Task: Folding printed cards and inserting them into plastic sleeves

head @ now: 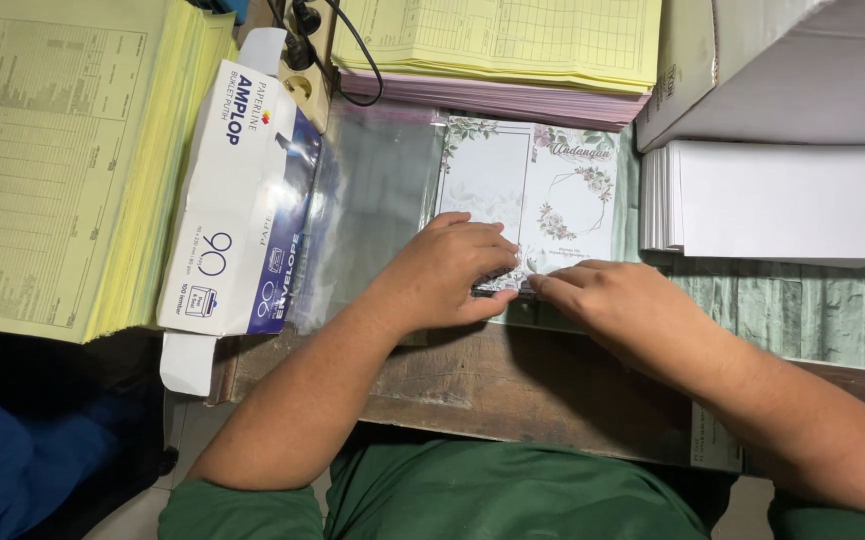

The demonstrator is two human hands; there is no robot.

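Observation:
A floral-printed card (528,185), folded open into two panels, lies on the wooden table (513,385) inside or on a clear plastic sleeve (373,200). My left hand (448,275) rests flat on the card's near left corner, fingers pressed down on the sleeve's edge. My right hand (603,300) pinches the near edge of the card next to it, fingertips almost touching the left hand's. Whether the card is partly inside the sleeve I cannot tell.
A white and blue envelope box (243,200) lies open at the left, beside a tall stack of yellow forms (63,160). More yellow and pink forms (503,60) sit at the back. A stack of white sheets (783,200) and a cardboard box (803,70) stand at the right. A power strip (308,70) is behind.

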